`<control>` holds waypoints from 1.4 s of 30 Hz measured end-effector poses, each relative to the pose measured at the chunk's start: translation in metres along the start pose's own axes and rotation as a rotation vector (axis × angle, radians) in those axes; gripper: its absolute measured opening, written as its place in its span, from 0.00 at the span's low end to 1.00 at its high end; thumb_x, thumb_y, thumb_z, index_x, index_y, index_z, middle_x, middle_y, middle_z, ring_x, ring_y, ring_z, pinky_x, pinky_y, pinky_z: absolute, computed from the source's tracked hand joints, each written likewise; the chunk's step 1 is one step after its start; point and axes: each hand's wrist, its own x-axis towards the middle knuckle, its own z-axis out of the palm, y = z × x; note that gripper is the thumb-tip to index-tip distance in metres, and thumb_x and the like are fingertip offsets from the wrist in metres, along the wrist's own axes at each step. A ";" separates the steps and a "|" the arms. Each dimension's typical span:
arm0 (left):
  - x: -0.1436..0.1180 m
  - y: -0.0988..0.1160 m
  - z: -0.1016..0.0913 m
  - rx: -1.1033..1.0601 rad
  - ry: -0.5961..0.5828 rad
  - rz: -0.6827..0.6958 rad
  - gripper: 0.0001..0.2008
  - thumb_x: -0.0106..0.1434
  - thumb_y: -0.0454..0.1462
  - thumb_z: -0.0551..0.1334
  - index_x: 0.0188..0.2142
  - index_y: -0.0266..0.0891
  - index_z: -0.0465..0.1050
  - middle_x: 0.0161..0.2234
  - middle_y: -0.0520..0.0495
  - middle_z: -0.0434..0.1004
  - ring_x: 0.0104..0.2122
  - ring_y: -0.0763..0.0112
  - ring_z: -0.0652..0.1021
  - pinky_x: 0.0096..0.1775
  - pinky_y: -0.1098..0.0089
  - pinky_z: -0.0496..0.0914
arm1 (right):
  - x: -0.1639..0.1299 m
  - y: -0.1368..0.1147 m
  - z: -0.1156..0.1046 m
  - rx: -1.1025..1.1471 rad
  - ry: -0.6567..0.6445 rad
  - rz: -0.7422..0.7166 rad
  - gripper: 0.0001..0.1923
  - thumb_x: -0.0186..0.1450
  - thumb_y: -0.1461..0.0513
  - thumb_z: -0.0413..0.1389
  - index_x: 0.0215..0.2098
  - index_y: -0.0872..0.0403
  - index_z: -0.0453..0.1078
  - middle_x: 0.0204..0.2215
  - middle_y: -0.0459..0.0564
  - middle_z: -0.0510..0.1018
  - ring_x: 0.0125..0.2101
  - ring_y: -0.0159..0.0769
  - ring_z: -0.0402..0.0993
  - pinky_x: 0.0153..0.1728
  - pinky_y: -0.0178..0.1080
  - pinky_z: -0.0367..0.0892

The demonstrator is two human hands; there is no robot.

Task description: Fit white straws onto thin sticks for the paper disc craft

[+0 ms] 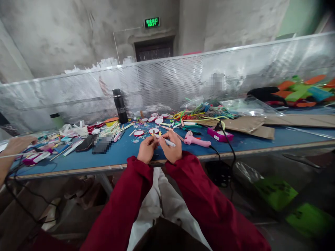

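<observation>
Both hands meet just above the near edge of the blue worktable, red sleeves running back toward the camera. The right hand is closed around a thin white stick, which points out to the right past its knuckles; the left hand is pinched on the stick's other end, fingers curled tight, and whatever small piece sits between the fingertips is too tiny to make out. Just beyond the hands lie round red-and-white discs, scattered among short sticks and scraps. To the right, near the right hand, a pink glue gun lies on its side, its black cord trailing over the table edge, with a magenta box just behind it. Farther right are sheets of brown cardboard and a tangle of coloured cords. A black flask stands upright behind the discs, against the perforated metal screen. At the far left another person's hand rests on the table amid more clutter.
</observation>
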 end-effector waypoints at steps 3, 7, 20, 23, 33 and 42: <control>0.000 -0.001 0.000 -0.009 0.002 -0.007 0.14 0.60 0.45 0.69 0.27 0.37 0.73 0.24 0.52 0.69 0.25 0.73 0.66 0.30 0.71 0.62 | 0.000 0.001 0.000 -0.003 -0.005 -0.010 0.08 0.67 0.60 0.56 0.29 0.48 0.65 0.26 0.46 0.77 0.30 0.41 0.73 0.36 0.44 0.66; 0.000 0.001 0.000 0.011 0.005 -0.012 0.15 0.60 0.45 0.69 0.26 0.38 0.72 0.23 0.52 0.67 0.25 0.73 0.65 0.30 0.71 0.61 | 0.000 0.001 -0.001 -0.012 -0.008 0.006 0.07 0.67 0.59 0.56 0.30 0.48 0.66 0.26 0.46 0.77 0.31 0.41 0.73 0.36 0.44 0.67; -0.002 0.003 0.001 0.046 0.020 -0.047 0.13 0.61 0.45 0.68 0.27 0.39 0.73 0.24 0.51 0.68 0.27 0.70 0.67 0.34 0.69 0.65 | -0.001 -0.003 -0.002 -0.035 0.004 -0.037 0.08 0.68 0.59 0.55 0.30 0.48 0.66 0.26 0.46 0.77 0.31 0.40 0.74 0.39 0.44 0.68; -0.002 0.003 0.001 0.041 0.013 -0.032 0.12 0.61 0.44 0.67 0.28 0.39 0.74 0.24 0.51 0.68 0.28 0.69 0.68 0.34 0.69 0.66 | -0.001 -0.001 -0.002 -0.038 0.006 -0.046 0.08 0.68 0.59 0.55 0.30 0.48 0.66 0.25 0.46 0.76 0.30 0.40 0.73 0.39 0.45 0.68; -0.003 0.004 0.002 0.048 0.017 0.004 0.12 0.61 0.42 0.66 0.27 0.38 0.71 0.24 0.52 0.69 0.26 0.72 0.67 0.32 0.71 0.63 | -0.001 -0.002 -0.001 -0.049 0.010 -0.073 0.08 0.67 0.59 0.56 0.29 0.48 0.65 0.24 0.45 0.76 0.30 0.40 0.72 0.40 0.45 0.68; -0.003 0.005 0.002 0.052 0.018 -0.013 0.11 0.61 0.43 0.66 0.27 0.39 0.72 0.24 0.52 0.68 0.27 0.70 0.67 0.32 0.70 0.63 | 0.000 -0.003 -0.002 -0.045 0.017 -0.078 0.08 0.67 0.60 0.56 0.29 0.48 0.64 0.24 0.45 0.75 0.29 0.40 0.71 0.41 0.46 0.68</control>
